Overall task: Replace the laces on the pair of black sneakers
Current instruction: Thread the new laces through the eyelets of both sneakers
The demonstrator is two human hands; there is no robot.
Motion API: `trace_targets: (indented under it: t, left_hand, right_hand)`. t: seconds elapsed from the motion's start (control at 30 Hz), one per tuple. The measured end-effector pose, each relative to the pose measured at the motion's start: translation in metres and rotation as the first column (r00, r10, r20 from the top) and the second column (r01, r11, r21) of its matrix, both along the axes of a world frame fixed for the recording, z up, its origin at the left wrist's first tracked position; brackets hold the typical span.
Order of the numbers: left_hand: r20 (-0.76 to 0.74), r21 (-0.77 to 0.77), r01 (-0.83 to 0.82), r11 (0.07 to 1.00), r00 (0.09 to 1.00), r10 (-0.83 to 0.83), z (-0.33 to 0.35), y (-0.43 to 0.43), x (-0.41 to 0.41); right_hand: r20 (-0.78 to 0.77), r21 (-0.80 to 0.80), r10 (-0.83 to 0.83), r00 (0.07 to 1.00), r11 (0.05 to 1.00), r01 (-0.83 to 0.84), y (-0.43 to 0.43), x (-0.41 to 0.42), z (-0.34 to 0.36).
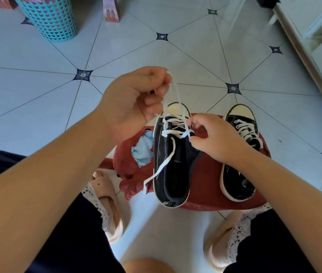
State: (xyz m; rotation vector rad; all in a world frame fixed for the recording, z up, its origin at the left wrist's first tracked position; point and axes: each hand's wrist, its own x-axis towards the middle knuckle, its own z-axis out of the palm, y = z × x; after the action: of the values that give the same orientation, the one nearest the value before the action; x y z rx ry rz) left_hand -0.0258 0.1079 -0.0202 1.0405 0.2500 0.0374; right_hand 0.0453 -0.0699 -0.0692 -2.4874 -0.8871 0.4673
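Slippers, beige, two: one (106, 196) is seen on the near left of the red stool (205, 180), the other (217, 247) on its near right, each under a lace-trimmed dark hem.

Red stool, one: set on the tiled floor (37, 95); its top is worn through on the left side, where one light blue cloth (143, 150) is exposed.

Black sneakers, two, both stood on the stool top, toes pointed away. The left sneaker (173, 174) is placed at the middle of the stool, its heel reaching over the near rim; only the eyelets nearest the toe are threaded. The right sneaker (239, 154) is stood at the right side of the stool and is laced in white along its length.

White lace (164, 164), one in work: a loose end is trailed over the left sneaker's left side towards the near left of the stool; two strands are drawn upward from the toe eyelets.

Hands, two. The left hand (136, 99) is raised above the stool's far left, fingers curled, the two strands pinched in it. The right hand (213, 138) is held over the stool between the sneakers, a lace crossing at the left sneaker's right edge pinched between thumb and forefinger.

Teal lattice basket (51, 18), one: far left of the stool.

Pink furniture legs, two: one (111, 10) beyond the stool, one (2, 1) left of the basket.
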Motion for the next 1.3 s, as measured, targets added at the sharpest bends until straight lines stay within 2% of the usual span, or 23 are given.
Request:
trace_targets:
  t: [0.1, 0.23, 0.27, 0.33, 0.4, 0.43, 0.47, 0.53, 0.57, 0.6, 0.7, 0.77, 0.87, 0.97, 1.1, 1.3]
  left_hand:
    - [-0.003, -0.017, -0.020, 1.000, 1.000, 0.020, -0.003, 0.007, -0.002]
    - [0.089, -0.211, 0.019, 0.977, 0.996, 0.000, -0.005, 0.016, -0.006]
    - [0.108, -0.217, 0.025, 0.976, 0.994, -0.001, -0.003, 0.018, -0.006]
    - [0.029, -0.100, 0.023, 0.995, 0.999, -0.021, -0.004, 0.019, -0.006]
    - [-0.177, 0.143, 0.070, 0.987, 0.983, -0.044, -0.010, 0.014, -0.006]
    - [-0.283, 0.303, 0.139, 0.943, 0.958, -0.051, -0.014, 0.010, -0.006]
    - [-0.373, 0.495, 0.228, 0.839, 0.927, -0.032, -0.019, 0.006, -0.006]
    - [-0.422, 0.816, 0.342, 0.466, 0.903, 0.076, -0.033, 0.004, -0.003]
    - [-0.386, 0.892, 0.336, 0.302, 0.914, 0.123, -0.037, 0.004, -0.002]
    - [-0.358, 0.923, 0.325, 0.206, 0.922, 0.147, -0.039, 0.005, -0.002]
    - [-0.304, 0.953, 0.298, 0.062, 0.945, 0.121, -0.044, 0.006, -0.007]
    - [-0.256, 0.967, 0.257, 0.001, 0.965, 0.051, -0.047, 0.002, -0.014]
    - [-0.211, 0.977, 0.211, -0.015, 0.977, 0.019, -0.049, -0.009, -0.022]
    - [-0.159, 0.987, 0.159, -0.003, 0.987, 0.038, -0.047, -0.013, -0.021]
    - [-0.158, 0.974, 0.145, 0.176, 0.986, 0.060, -0.051, -0.012, -0.019]
    - [-0.299, 0.891, 0.250, 0.380, 0.951, 0.076, -0.059, -0.012, -0.017]
  right_hand:
    - [-0.012, -0.014, -0.008, 1.000, 1.000, 0.008, 0.001, -0.001, 0.001]
    - [-0.014, -0.006, -0.032, 0.999, 0.999, 0.032, 0.002, -0.002, 0.001]
    - [-0.014, -0.006, -0.034, 0.999, 0.999, 0.034, 0.002, -0.002, 0.001]
    - [0.000, -0.019, -0.034, 0.999, 0.999, 0.034, 0.001, -0.002, 0.000]
    - [0.015, -0.037, -0.041, 0.999, 0.998, 0.042, -0.001, -0.001, -0.002]
    - [0.015, -0.042, -0.046, 0.999, 0.998, 0.047, -0.002, -0.001, -0.002]
    - [0.017, -0.045, -0.048, 0.999, 0.998, 0.049, -0.002, -0.001, -0.002]
    - [0.036, -0.050, -0.042, 0.998, 0.998, 0.043, -0.002, -0.002, -0.003]
    - [0.049, -0.053, -0.040, 0.998, 0.998, 0.042, -0.002, -0.002, -0.003]
    - [0.062, -0.053, -0.041, 0.997, 0.998, 0.044, -0.002, -0.003, -0.003]
    - [0.117, -0.029, -0.055, 0.992, 0.998, 0.058, 0.000, -0.005, -0.004]
    - [0.172, -0.008, -0.064, 0.983, 0.998, 0.067, 0.000, -0.007, -0.002]
    - [0.289, 0.005, -0.014, 0.957, 1.000, 0.013, 0.003, -0.014, 0.000]
    - [0.371, 0.026, 0.120, 0.921, 0.990, -0.139, 0.007, -0.022, -0.002]
    - [0.352, -0.010, 0.238, 0.905, 0.968, -0.251, 0.009, -0.022, -0.010]
    - [0.276, 0.032, 0.199, 0.940, 0.976, -0.216, 0.006, -0.015, -0.015]
